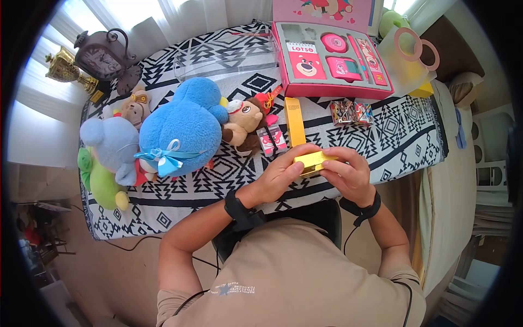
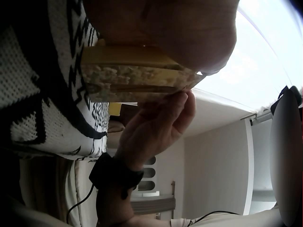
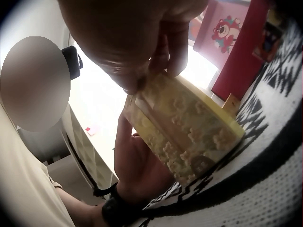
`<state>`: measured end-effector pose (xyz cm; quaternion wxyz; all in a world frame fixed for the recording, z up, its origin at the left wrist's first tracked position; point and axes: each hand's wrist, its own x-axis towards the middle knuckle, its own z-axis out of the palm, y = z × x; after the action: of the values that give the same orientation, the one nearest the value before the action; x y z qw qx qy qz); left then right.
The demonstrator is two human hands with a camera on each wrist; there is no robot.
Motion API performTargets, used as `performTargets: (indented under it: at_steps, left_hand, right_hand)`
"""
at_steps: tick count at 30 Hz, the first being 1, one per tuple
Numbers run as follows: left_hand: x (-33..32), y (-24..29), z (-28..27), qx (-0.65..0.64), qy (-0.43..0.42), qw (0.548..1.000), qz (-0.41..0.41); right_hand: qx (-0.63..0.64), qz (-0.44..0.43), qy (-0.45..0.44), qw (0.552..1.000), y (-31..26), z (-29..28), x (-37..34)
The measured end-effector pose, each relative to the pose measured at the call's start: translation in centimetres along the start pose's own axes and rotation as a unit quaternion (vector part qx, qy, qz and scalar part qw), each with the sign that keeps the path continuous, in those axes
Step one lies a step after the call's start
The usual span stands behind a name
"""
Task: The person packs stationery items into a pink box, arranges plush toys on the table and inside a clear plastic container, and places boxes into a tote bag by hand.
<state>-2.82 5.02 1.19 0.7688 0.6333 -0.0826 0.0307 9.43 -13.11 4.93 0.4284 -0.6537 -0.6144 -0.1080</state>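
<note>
Head view: the yellow box point(image 1: 312, 160) is mid-frame near the front edge of the tabletop point(image 1: 403, 151), and the fingers of your left hand point(image 1: 279, 175) and right hand point(image 1: 352, 173) pinch it. You seem to be working at its sides, so next use a soft, steady hold. Mind the long orange block point(image 1: 295, 122) just above; the tabletop's right side gives room.

Smooth yellow paper box point(image 1: 312, 159), fluffy blue stuffed toy point(image 1: 180, 128), rough woven tablecloth point(image 1: 403, 144), shiny gold trophy point(image 1: 64, 67) like metal, glossy see-through plastic box point(image 1: 229, 69)
</note>
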Motion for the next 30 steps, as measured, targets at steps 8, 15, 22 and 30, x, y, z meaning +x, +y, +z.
performTargets:
  at_steps: [8, 15, 22, 30]
  left_hand:
    - [-0.14, -0.05, 0.05, -0.014, 0.005, 1.0, -0.013]
    - [-0.07, 0.14, 0.03, -0.011, 0.006, 1.0, -0.01]
    - [-0.18, 0.07, -0.14, -0.025, 0.0, 1.0, -0.006]
    - [-0.06, -0.43, -0.23, -0.012, -0.013, 0.999, 0.046]
  right_hand:
    - [0.034, 0.032, 0.007, 0.999, -0.11, 0.1, -0.24]
    - [0.04, 0.038, 0.009, 0.998, -0.23, 0.28, -0.16]
    - [0.064, 0.05, 0.015, 0.997, -0.35, 0.29, 0.02]
    - [0.136, 0.133, -0.008, 0.982, -0.51, 0.08, -0.13]
